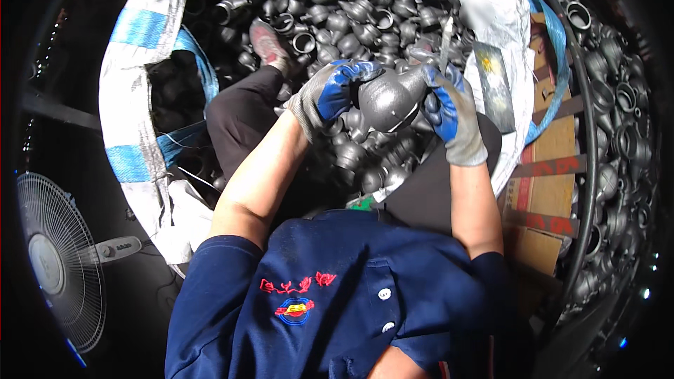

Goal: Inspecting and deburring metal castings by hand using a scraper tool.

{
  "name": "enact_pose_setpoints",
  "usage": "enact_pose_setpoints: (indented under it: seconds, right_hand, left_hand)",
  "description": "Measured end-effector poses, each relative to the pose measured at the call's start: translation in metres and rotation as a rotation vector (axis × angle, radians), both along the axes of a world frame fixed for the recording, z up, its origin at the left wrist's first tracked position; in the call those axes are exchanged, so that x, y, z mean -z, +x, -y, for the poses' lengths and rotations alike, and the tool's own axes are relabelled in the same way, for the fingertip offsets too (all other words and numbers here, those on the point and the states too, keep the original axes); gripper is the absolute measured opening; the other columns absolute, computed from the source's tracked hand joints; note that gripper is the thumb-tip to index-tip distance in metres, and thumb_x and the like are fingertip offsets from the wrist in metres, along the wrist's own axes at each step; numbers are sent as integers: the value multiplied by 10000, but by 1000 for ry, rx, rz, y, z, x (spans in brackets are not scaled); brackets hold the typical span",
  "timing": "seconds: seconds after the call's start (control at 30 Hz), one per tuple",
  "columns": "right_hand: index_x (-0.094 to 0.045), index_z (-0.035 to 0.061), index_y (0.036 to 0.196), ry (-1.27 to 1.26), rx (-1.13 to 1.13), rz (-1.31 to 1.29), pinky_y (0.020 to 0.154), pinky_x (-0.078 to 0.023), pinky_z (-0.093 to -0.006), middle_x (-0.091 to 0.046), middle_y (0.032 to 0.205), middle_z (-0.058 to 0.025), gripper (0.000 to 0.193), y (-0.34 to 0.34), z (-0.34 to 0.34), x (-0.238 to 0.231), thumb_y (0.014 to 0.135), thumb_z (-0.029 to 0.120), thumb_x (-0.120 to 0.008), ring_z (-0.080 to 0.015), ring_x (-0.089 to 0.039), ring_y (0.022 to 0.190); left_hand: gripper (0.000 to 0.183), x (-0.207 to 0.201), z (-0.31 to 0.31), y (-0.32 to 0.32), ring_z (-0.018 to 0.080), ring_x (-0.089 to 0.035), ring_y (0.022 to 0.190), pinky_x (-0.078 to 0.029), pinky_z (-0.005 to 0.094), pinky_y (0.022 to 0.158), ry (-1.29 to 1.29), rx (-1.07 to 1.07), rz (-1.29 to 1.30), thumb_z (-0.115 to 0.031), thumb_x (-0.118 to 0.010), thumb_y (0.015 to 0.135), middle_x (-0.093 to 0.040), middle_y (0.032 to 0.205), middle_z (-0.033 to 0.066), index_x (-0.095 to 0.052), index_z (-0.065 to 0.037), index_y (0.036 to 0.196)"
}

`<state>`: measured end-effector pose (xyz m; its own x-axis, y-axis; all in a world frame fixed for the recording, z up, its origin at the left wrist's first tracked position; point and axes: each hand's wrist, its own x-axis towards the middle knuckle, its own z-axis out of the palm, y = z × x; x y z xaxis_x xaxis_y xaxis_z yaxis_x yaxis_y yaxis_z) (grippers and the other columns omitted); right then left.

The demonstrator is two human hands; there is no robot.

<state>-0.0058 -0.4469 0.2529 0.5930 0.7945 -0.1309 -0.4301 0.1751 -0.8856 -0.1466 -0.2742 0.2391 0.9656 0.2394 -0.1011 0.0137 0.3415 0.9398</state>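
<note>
A dark grey, hollow-looking bulb-shaped part [385, 104] is held up between my hands, its narrower neck toward the right. My left hand [335, 91], in a grey glove with a blue coated palm, is closed on its left side. At the neck, my right hand [449, 109], in a matching glove, is closed around a knife whose thin pale blade [446, 41] points up and away. Its fingers also touch the part. The knife's handle is hidden in the glove. Below and beyond lie many similar grey parts [337, 21], heaped loosely.
A large white woven bag [133, 84] with blue straps surrounds the heap and my legs. A dark flat plate [493, 84] with a yellow mark leans at its right wall. Beyond a dark rail, more grey parts [618, 140] are piled. A fan [60, 260] stands at left.
</note>
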Motion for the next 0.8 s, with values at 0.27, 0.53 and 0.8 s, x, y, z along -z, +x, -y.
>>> enact_pose_setpoints:
  seconds: [0.27, 0.53, 0.8]
  right_hand:
    - [-591, 51, 946, -12, 160, -266, 327, -236, -192, -377, 513, 58, 124, 1, -13, 46, 863, 142, -577, -34, -316, 371]
    - [-574, 46, 931, -91, 227, -233, 329, -259, -193, -435, 565, 41, 106, -12, -23, 60, 858, 121, -593, -34, -353, 390]
    - [-597, 68, 851, -194, 210, -81, 323, -240, -185, -392, 512, 78, 118, -25, -9, 52, 837, 178, -637, -10, -325, 361]
  left_hand:
    - [396, 53, 17, -21, 190, -547, 1034, -466, 316, 854, -433, -135, -89, -325, -386, 958, -569, 1132, 92, -498, -35, 1203]
    - [263, 52, 22, -48, 161, -616, 801, -511, 280, 664, -431, -251, -218, -246, -473, 928, -623, 907, 78, -568, -38, 1059]
    - [269, 40, 19, -44, 91, -529, 576, -449, 243, 516, -276, -384, -310, -343, -488, 917, -557, 666, 6, -589, -94, 928]
